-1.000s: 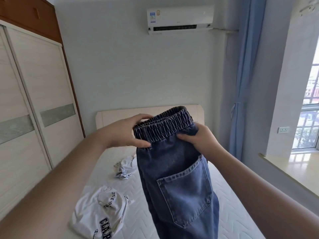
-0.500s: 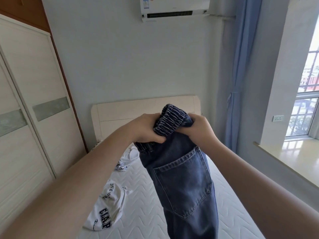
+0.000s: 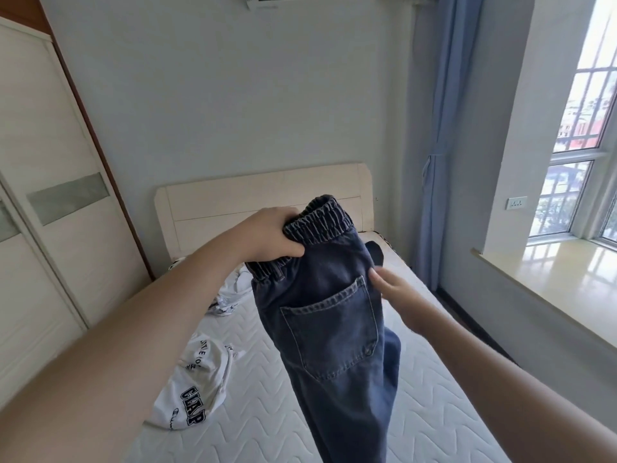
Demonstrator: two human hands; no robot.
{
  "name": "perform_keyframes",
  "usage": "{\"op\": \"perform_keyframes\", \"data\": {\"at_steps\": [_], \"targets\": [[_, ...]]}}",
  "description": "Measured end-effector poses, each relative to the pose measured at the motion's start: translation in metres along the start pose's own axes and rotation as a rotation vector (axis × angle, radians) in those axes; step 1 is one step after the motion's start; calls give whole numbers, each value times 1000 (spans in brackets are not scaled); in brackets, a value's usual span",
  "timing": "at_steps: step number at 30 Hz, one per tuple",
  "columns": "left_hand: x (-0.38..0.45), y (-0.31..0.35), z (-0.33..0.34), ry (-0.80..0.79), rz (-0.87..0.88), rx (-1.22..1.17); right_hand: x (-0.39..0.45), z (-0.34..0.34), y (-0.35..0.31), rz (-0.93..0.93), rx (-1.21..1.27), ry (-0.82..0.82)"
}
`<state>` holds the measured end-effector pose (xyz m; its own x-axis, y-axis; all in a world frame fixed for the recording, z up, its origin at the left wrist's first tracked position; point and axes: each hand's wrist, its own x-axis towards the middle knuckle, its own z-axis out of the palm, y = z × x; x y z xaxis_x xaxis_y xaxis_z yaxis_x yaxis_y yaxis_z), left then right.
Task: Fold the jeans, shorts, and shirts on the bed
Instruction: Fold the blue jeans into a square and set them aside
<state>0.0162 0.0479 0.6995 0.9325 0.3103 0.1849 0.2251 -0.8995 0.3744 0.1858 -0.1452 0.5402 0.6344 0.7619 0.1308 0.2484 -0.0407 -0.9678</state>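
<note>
On the mattress (image 3: 434,389) at left lay a white shirt (image 3: 197,389), unfolded. We clamped our left hand (image 3: 267,238) on the jeans (image 3: 330,329) waistband, holding them hanging above the bed. Our right hand (image 3: 397,292) lay loose-fingered against their right edge. Advice: match leg seams before lowering flat.

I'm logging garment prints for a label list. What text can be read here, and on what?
"CLAP" or similar, block letters, partly creased: near white shirt.
Arched lettering higher on that shirt: too distorted to read.
Script by its hem: too small.
Print on far white shirt: unreadable.
Jeans: no text visible.
</note>
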Motion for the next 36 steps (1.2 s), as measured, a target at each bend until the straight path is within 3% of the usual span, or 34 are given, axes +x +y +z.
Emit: {"op": "perform_keyframes", "data": {"at_steps": [4,7,12,19,27,36], "targets": [[1,2,-9,31,-4,2,-5,4,66,561,-16,198],[1,1,-16,54,-1,-3,-16,7,107,778,159,83],[1,-9,-18,86,-9,-36,-14,18,123,572,658,-63],[-22,-49,-33,142,-72,-116,0,-1,102,378,721,164],[-56,-114,-4,132,-203,-505,-5,-55,17,49,643,368],[-74,-115,87,-175,-154,-861,-46,-92,-32,-71,342,546]]}}
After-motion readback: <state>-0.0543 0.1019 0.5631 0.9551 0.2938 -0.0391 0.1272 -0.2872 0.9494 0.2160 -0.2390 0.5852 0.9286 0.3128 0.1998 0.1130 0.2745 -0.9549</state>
